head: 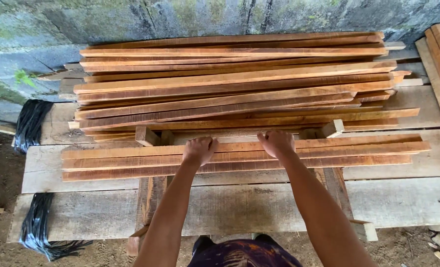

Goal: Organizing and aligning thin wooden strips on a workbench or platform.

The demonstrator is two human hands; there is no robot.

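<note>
arms outstretched, our left hand (200, 150) and right hand (277, 143) curl their grip closed over the far edge of the slats (131, 160) on the desk (81, 215).

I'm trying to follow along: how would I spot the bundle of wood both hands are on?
Find the big heap of wood strips by the stone wall. Just in front lies a small bundle of strips, under the left hand and right hand. It lies apart, flat and neatly lined up.

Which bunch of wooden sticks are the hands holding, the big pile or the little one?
The little one: both the left hand and right hand grip the small row of slats nearest the person. The big pile sits behind, by the wall, untouched.
</note>
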